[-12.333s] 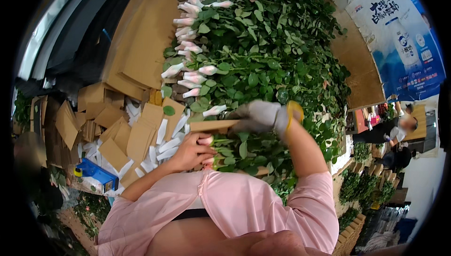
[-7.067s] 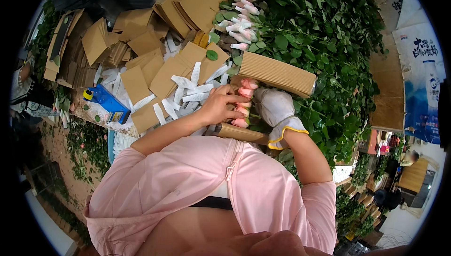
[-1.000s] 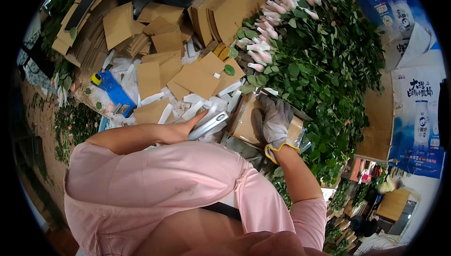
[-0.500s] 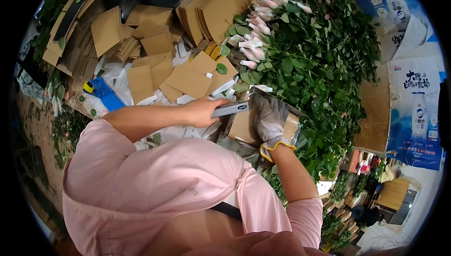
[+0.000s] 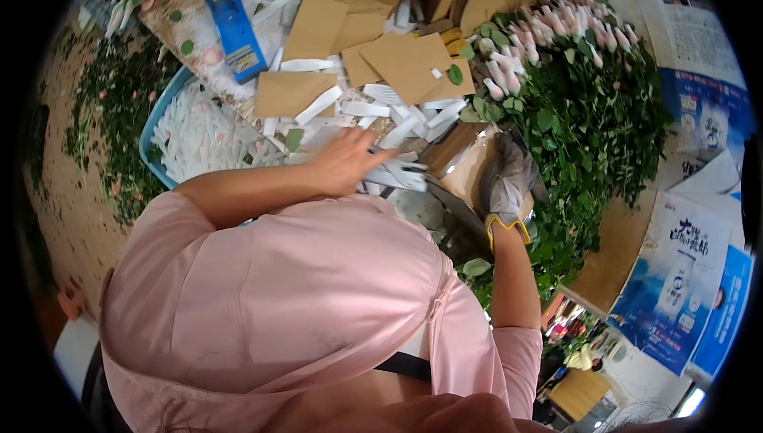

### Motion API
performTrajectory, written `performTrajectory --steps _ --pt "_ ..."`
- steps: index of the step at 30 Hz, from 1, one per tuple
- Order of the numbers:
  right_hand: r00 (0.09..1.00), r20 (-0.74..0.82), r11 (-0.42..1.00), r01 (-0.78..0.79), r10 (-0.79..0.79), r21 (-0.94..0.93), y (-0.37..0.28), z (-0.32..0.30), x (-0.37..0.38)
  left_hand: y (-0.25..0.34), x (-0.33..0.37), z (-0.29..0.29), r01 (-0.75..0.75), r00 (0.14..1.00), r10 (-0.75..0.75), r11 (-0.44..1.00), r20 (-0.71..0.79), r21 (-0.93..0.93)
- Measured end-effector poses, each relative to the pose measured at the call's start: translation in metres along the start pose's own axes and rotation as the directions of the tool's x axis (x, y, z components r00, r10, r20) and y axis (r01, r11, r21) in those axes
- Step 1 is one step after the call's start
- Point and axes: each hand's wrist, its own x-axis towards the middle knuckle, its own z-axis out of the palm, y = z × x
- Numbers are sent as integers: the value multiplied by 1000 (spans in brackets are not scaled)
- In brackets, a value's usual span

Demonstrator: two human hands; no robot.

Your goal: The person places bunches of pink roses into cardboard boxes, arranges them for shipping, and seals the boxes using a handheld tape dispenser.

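My bare left hand point(image 5: 346, 161) has its fingers stretched apart beside a grey stapler point(image 5: 401, 176), which lies among white strips; its fingertips are close to the stapler's near end. On my right hand point(image 5: 509, 177) is a grey work glove with a yellow cuff. It grips the right side of a brown cardboard wrap point(image 5: 467, 164) covered in clear plastic, and its fingertips are partly hidden. A dark-edged holder surrounds the wrap. Just beyond that hand lies a large heap of leafy rose stems point(image 5: 580, 135), the blooms in white sleeves point(image 5: 548, 28).
Flat cardboard pieces point(image 5: 405, 63) and white paper strips point(image 5: 318, 103) cover the table. A blue tape dispenser point(image 5: 234, 36) stands at the far left. Left of my forearm, a light-blue tub point(image 5: 151, 135) holds many white sleeves point(image 5: 211, 135). Printed sheets point(image 5: 675, 274) hang at the right.
My left hand has gone from gripping the stapler to spread fingers, with the stapler lower among the strips. My right hand stays on the wrap. The view has shifted, bringing the tub into sight.
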Motion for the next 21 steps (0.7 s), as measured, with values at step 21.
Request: performTrajectory --steps 21 --pt "982 174 930 -9 78 -367 31 12 -16 -40 77 -35 -388 916 401 865 27 319"
